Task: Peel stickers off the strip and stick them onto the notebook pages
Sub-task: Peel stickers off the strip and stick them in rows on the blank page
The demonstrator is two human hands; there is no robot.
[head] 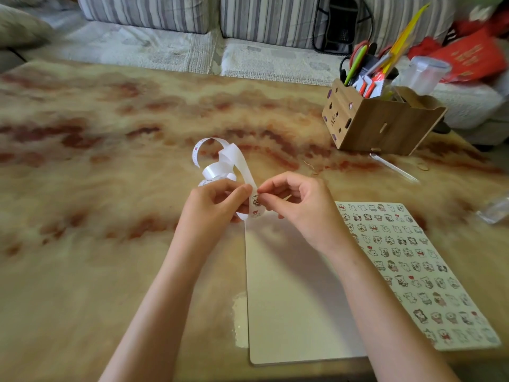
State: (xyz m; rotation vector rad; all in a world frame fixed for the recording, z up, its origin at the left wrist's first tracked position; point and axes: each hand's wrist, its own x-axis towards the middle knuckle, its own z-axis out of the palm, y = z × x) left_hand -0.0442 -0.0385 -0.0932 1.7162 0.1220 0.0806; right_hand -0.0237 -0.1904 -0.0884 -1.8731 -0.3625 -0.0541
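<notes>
While the left hand (212,208) grips the strip (239,157) with curled fingers just over the far left corner of the notebook (292,299), the right hand (300,208) pinches a small cartoon sticker (256,201) on the strip's lower end, thumb and forefinger closed on it. Whether the sticker has lifted off its backing cannot be told.

From the hands the strip curls up and away from the notebook in loose white loops, some of them coiled behind the left hand's fingers.

The notebook lies open on the table (110,161). Its left page is blank. Its right page (407,260) is filled with rows of small stickers. The right forearm crosses above the blank page, and the left forearm runs beside the notebook's left edge.

Beyond the notebook's far right corner stands a wooden box (377,125) holding pens and scissors. A clear pen (394,168) lies on the table between the box and the notebook. Past the table's far edge, well away from the notebook, is a striped sofa (137,12).
</notes>
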